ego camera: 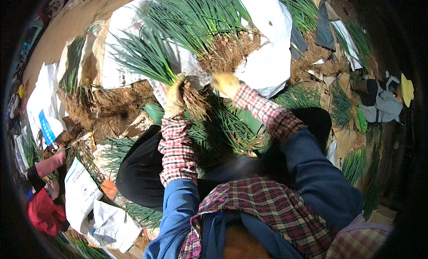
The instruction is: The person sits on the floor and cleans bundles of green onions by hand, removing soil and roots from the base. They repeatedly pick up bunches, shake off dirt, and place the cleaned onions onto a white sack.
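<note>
My left hand (175,97), in a pale yellow work glove, grips a bunch of green onions (155,60) just above the roots. Their leaves fan up and left, while the tangled brown roots (196,103) hang to the right of the glove. My right hand (226,85), in a matching glove, is motion-blurred below the roots of a large heap of green onions (197,19). Whether its fingers hold anything is not clear. White woven sacks (269,34) lie under and beside that heap. More green onions (234,132) lie between my bent legs.
Green rubber boots (154,112) show at my feet. To the left are rooted onions (78,103) partly under sacks, and a white printed bag (82,193). One person in red (46,212) works at left; another in a yellow hat (407,90) is at far right.
</note>
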